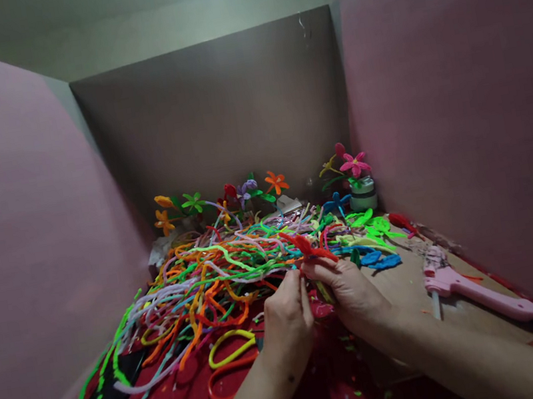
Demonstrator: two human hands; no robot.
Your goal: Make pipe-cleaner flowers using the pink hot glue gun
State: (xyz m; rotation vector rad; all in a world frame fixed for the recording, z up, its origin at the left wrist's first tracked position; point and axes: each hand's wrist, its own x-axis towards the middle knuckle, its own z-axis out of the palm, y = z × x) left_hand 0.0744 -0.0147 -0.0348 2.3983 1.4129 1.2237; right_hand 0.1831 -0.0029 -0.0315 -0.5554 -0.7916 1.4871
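From here I see the right hand (359, 289) pinching the red fuzzy piece (307, 247) before the heaped stems (220, 261), the left hand (288, 310) bunched close beside, gripping what I cannot tell, and a light, steady hold should keep it from bending.

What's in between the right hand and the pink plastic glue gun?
In the head view, flat brown cardboard lies between the right hand and the pink plastic glue gun.

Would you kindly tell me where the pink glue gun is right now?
In the head view, the pink glue gun lies on the brown cardboard at the right, between the right hand and the right-hand pink wall.
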